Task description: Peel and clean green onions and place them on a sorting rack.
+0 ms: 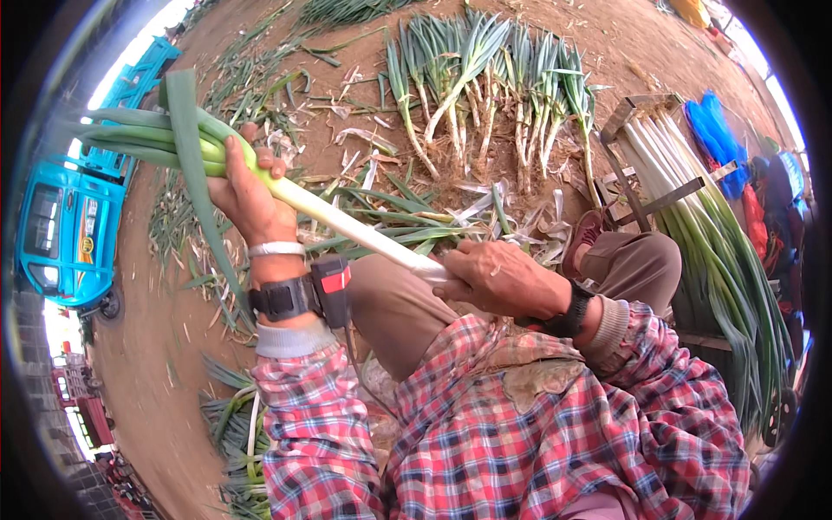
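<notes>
A long green onion (351,227) slants across in front of me, its leafy top at upper left and its white shank running down to the right. My left hand (249,198) is closed round it where the green leaves meet the pale stem. One long leaf bends over and hangs down beside my left wrist. My right hand (501,276) grips the white root end above my lap, its fingers curled so that the very tip is hidden. Bands and straps circle both wrists, and a small black and red device (332,290) sits on the left one.
Untrimmed green onions (485,87) lie in a row on the dirt ahead. Stripped leaves (390,217) litter the ground before my legs. On my right, a frame (672,198) holds cleaned onions (702,204), with a blue bag (718,143) beyond. A blue truck (74,221) stands far left.
</notes>
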`<state>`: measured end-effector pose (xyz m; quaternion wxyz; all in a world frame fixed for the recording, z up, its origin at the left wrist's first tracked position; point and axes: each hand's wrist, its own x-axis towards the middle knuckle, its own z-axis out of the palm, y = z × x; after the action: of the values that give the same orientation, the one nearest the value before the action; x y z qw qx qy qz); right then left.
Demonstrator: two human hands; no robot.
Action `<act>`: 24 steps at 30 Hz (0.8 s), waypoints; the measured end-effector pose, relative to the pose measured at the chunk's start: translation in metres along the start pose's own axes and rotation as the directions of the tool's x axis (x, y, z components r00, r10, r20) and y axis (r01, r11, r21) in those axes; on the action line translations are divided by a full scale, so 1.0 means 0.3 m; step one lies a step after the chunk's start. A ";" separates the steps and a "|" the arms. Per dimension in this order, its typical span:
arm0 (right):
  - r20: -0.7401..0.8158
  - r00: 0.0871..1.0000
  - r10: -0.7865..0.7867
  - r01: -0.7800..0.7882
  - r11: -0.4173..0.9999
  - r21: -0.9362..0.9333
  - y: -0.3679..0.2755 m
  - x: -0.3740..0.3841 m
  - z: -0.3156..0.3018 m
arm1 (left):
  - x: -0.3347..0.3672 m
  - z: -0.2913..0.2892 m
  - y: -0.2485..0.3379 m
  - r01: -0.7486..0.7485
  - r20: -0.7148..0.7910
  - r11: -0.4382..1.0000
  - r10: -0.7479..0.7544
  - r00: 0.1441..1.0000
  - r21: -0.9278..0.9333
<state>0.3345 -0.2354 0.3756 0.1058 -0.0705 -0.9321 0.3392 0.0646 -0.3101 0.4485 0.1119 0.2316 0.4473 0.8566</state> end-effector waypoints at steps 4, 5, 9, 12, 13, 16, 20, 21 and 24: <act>0.000 0.993 -0.115 0.115 0.993 0.022 -0.059 -0.036 -0.057 | 0.096 -0.125 0.012 -0.036 -0.175 0.995 0.052 0.983 0.095; 0.020 0.992 -0.121 0.117 0.986 0.120 -0.053 -0.064 -0.068 | 0.130 -0.196 0.019 -0.020 -0.206 0.997 0.035 0.978 0.075; 0.161 0.985 -0.061 0.019 0.968 0.252 -0.040 -0.192 -0.109 | 0.209 -0.386 0.077 -0.021 -0.340 0.991 0.064 0.938 0.128; 0.193 0.980 -0.043 -0.023 0.944 0.330 -0.055 -0.240 -0.166 | 0.256 -0.488 0.114 -0.012 -0.387 0.996 0.045 0.921 0.087; 0.200 0.978 -0.053 -0.017 0.943 0.333 -0.064 -0.245 -0.186 | 0.269 -0.525 0.125 -0.006 -0.395 0.999 0.019 0.919 0.033; 0.298 0.955 0.001 -0.096 0.948 0.305 -0.040 -0.319 -0.231 | 0.283 -0.620 0.149 -0.073 -0.418 0.988 0.124 0.900 0.135; 0.221 0.973 0.070 -0.089 0.993 0.075 0.071 -0.451 -0.252 | 0.327 -0.823 0.421 -0.261 -0.568 0.906 0.413 0.712 0.333; 0.009 0.998 -0.063 0.064 0.991 -0.115 0.068 -0.424 -0.243 | 0.324 -0.811 0.435 -0.272 -0.565 0.901 0.426 0.707 0.339; 0.095 0.991 0.092 -0.090 0.996 -0.024 0.122 -0.138 -0.217 | 0.263 -0.726 0.446 -0.295 -0.516 0.872 0.472 0.715 0.389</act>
<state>0.3925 -0.1759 0.3944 0.0447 -0.0975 -0.9352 0.3374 -0.1100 -0.5111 0.4742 -0.2502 0.0525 0.5166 0.8172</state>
